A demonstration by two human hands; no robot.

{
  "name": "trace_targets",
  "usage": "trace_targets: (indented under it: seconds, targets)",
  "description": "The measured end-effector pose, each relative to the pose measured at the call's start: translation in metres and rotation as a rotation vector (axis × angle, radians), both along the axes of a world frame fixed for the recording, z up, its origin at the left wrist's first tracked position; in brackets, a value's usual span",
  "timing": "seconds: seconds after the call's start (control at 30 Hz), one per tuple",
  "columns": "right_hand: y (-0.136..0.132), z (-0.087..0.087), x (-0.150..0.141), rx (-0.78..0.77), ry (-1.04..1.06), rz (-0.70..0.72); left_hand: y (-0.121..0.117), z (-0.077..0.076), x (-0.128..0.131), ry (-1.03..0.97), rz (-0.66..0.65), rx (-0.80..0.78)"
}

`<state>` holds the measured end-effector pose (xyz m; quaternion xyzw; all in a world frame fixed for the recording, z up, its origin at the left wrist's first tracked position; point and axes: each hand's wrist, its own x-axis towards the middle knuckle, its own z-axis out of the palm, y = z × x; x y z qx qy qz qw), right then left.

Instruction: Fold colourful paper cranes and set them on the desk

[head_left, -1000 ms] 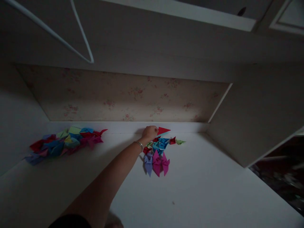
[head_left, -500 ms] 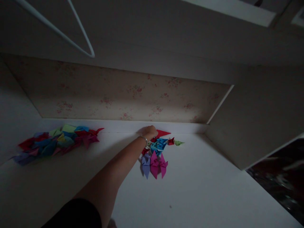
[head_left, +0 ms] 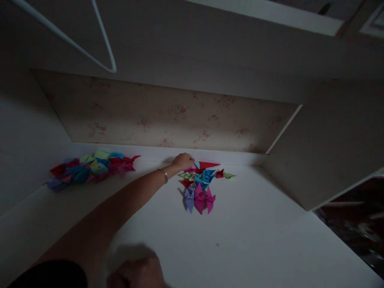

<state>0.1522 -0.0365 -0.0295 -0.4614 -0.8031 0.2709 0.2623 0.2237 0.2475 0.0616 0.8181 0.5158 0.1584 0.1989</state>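
My left hand [head_left: 183,161] reaches to the back of the white surface, a bracelet [head_left: 165,176] on its wrist. Its fingers are pinched together at a small light blue folded paper piece [head_left: 197,165], apparently a paper crane, beside a pointed red paper crane [head_left: 208,165]. Just in front lie blue paper cranes [head_left: 204,178], a green one [head_left: 187,175], a purple one [head_left: 189,198] and two magenta ones [head_left: 199,199]. My right hand [head_left: 138,274] is curled closed at the bottom edge, partly cut off and blurred; anything inside it is hidden.
A heap of colourful paper cranes [head_left: 93,168] lies at the back left. Flowered wallpaper [head_left: 180,120] covers the recessed back wall. A white bent rod [head_left: 105,44] hangs at upper left. A grey side panel [head_left: 324,140] bounds the right, with dark clutter [head_left: 357,224] beyond it.
My left hand has shifted left, uncovering the light blue piece and more of the cranes below. My right hand has come up into view at the bottom. The view has tilted slightly.
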Motion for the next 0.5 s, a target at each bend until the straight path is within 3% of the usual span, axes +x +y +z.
trace_targets:
  seconds: [0.13, 0.27, 0.37, 0.5]
  targets:
    - [0.0, 0.002, 0.0, 0.071, 0.068, -0.039, -0.049, -0.007, -0.058, -0.067, -0.011, -0.008]
    - [-0.001, 0.011, 0.002, -0.004, 0.144, -0.075, -0.107, -0.018, -0.11, -0.152, -0.004, -0.064]
    - [-0.004, 0.015, 0.0, -0.097, 0.219, -0.123, -0.151, -0.024, -0.138, -0.262, 0.007, -0.151]
    - [-0.008, 0.015, -0.001, -0.165, 0.326, -0.174, -0.204, -0.03, -0.163, -0.571, 0.026, -0.362]
